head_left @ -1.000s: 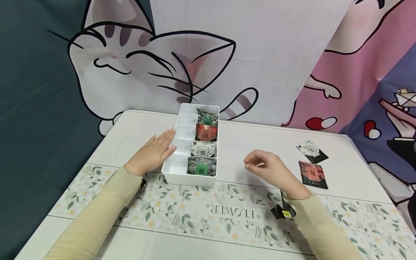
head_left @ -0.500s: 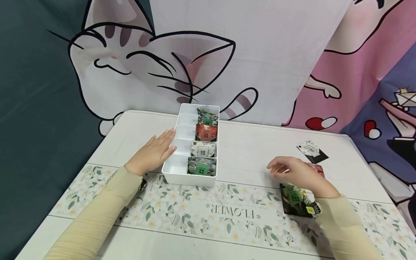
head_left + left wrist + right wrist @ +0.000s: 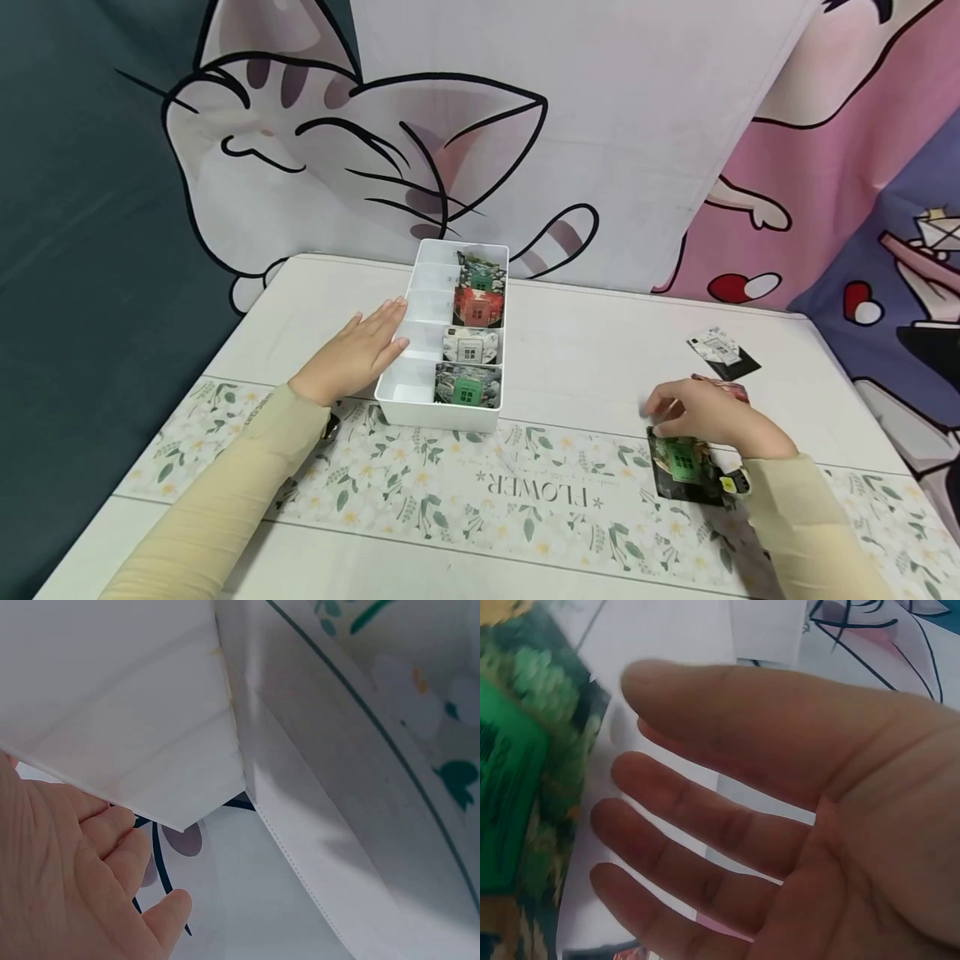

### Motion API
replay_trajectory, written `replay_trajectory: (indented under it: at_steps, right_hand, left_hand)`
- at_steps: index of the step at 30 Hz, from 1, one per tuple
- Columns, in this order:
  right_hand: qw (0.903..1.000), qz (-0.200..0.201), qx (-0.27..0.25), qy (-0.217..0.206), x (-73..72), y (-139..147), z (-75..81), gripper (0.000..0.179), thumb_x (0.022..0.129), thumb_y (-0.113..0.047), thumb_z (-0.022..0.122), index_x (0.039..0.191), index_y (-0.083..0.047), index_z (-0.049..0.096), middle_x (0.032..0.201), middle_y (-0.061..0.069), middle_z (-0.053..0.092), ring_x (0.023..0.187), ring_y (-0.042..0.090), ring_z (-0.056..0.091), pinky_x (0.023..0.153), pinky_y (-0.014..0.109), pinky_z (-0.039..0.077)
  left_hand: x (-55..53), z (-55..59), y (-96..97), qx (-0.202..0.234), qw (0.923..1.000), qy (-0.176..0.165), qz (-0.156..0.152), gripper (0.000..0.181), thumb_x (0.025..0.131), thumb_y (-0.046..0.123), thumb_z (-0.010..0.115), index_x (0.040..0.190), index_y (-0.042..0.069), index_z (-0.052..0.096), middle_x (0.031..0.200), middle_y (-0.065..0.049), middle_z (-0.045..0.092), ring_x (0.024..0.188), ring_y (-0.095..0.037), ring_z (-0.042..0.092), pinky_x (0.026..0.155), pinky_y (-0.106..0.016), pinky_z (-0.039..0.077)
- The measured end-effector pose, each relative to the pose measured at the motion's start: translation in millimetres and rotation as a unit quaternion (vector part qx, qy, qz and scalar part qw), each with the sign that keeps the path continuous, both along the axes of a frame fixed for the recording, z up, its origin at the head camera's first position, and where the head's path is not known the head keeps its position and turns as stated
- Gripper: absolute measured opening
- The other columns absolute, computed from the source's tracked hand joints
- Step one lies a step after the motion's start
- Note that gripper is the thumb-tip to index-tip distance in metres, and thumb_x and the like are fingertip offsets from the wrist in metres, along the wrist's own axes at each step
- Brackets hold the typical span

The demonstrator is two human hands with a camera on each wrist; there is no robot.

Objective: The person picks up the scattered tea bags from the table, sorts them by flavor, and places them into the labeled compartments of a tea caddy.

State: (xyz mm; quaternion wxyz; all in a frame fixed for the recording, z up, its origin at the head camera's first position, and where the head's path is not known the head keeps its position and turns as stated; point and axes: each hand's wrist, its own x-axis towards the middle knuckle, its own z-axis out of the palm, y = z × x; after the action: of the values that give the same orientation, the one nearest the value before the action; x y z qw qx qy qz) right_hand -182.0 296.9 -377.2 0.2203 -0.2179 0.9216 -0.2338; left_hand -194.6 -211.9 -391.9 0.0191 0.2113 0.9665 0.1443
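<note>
With straight fingers my left hand (image 3: 352,354) rests against the left rim of a white divided box (image 3: 438,415). In the left wrist view, the fingers (image 3: 124,832) lie along the box's outer wall (image 3: 127,720). Inside the box, several tea sachets stand along the right side, among them a red one (image 3: 478,308) and a green-labelled one (image 3: 467,385) at the front. My right hand (image 3: 708,412) hovers over the far edge of a green-labelled tea sachet (image 3: 684,467) on the table. Its fingers are loosely bent and hold nothing; the right wrist view shows this sachet (image 3: 517,787) beside the fingertips.
Beyond my right hand lies a red tea sachet (image 3: 738,390), mostly covered by the hand. A white-and-black sachet (image 3: 722,350) is farther back. A flower-printed cover (image 3: 555,517) spans the table. Behind it hangs a cat-patterned cloth (image 3: 637,125).
My right hand has moved right and lowered from beside the box to the green-labelled sachet, uncovering that sachet and covering much of the red one. The left hand has stayed at the box.
</note>
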Motion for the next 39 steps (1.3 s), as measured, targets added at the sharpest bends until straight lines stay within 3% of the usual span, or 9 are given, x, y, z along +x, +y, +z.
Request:
replay_trajectory:
  at_steps: [10, 17, 27, 34, 39]
  right_hand:
    - [0.9993, 0.022, 0.019, -0.025, 1.1, 4, -3.1, 0.035, 0.079, -0.009, 0.087, 0.108, -0.008, 0.067, 0.099, 0.003, 0.063, 0.086, 0.02, 0.058, 0.068, 0.034, 0.052]
    - [0.999, 0.038, 0.019, -0.015, 1.1, 8, -10.5, 0.031, 0.078, -0.007, 0.087, 0.098, -0.006, 0.063, 0.09, 0.003, 0.057, 0.078, 0.017, 0.05, 0.064, 0.031, 0.047]
    - [0.9996, 0.015, -0.001, -0.026, 3.3, 6, -9.0, 0.03, 0.08, -0.004, 0.083, 0.089, -0.01, 0.055, 0.078, 0.0, 0.049, 0.07, 0.016, 0.045, 0.056, 0.029, 0.04]
    - [0.9997, 0.002, -0.024, 0.008, 1.3, 2, -8.5, 0.022, 0.087, -0.009, 0.079, 0.096, -0.011, 0.059, 0.086, 0.0, 0.057, 0.07, 0.014, 0.052, 0.055, 0.027, 0.047]
    - [0.9972, -0.029, -0.057, 0.037, -1.0, -2, -8.2, 0.018, 0.09, -0.011, 0.078, 0.102, -0.011, 0.065, 0.09, 0.001, 0.062, 0.074, 0.015, 0.058, 0.054, 0.028, 0.052]
  left_hand:
    - [-2.1, 1.4, 0.5, -0.003, 1.0, 0.0, 0.002, 0.067, 0.111, 0.043, 0.027, 0.162, 0.001, 0.011, 0.169, -0.013, 0.011, 0.155, -0.032, 0.011, 0.124, -0.056, 0.006]
    - [-2.9, -0.2, 0.0, -0.003, 1.0, 0.0, 0.001, 0.067, 0.111, 0.044, 0.026, 0.162, 0.002, 0.011, 0.169, -0.012, 0.011, 0.155, -0.031, 0.011, 0.124, -0.056, 0.006]
    - [-1.8, -1.5, -0.6, -0.004, 1.0, 0.003, 0.002, 0.067, 0.111, 0.044, 0.027, 0.162, 0.001, 0.012, 0.169, -0.013, 0.012, 0.155, -0.03, 0.011, 0.124, -0.057, 0.007]
    - [-0.7, -1.4, -0.5, -0.001, 1.0, 0.003, 0.001, 0.067, 0.111, 0.043, 0.028, 0.161, 0.001, 0.013, 0.169, -0.013, 0.013, 0.155, -0.03, 0.011, 0.124, -0.058, 0.009]
    - [-1.3, -2.4, -0.8, -0.003, 1.0, 0.005, -0.001, 0.067, 0.111, 0.044, 0.027, 0.162, 0.002, 0.013, 0.169, -0.012, 0.013, 0.155, -0.03, 0.011, 0.124, -0.058, 0.01]
